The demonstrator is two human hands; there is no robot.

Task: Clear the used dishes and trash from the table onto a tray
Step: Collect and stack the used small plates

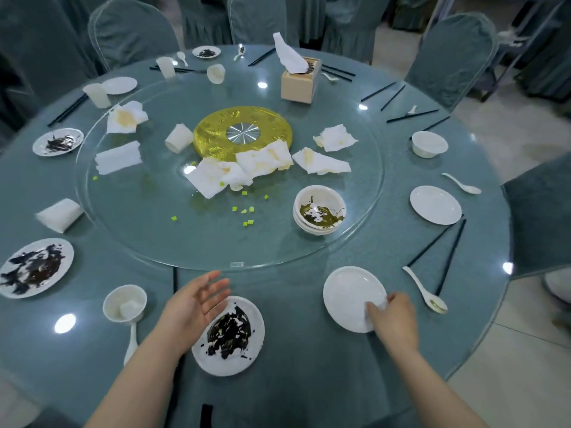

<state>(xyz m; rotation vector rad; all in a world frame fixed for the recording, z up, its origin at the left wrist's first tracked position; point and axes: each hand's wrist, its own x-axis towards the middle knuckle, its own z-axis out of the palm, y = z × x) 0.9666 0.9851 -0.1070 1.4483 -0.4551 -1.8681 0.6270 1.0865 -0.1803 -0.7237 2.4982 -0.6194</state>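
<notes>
Now the right hand (392, 319) pinches the near rim of a clean white plate (352, 296) lying at five o'clock on the bench (296, 350); the left hand (194, 301) hovers spread over a sauce-smeared plate (230, 335) at six. Lifted by one edge, the plate could slip on the glass top. No tray is visible. Covered chairs (451, 57) ring the bench.

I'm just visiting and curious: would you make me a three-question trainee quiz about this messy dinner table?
1. True or false: the right hand grips the clean white plate by its rim.
2. What sits under the open left hand? A) a tissue box B) a sauce-smeared plate C) chopsticks
3. Fill in: the stacked dirty bowls stand on the glass ______.

Key: 1 true; 2 B; 3 turntable.
</notes>
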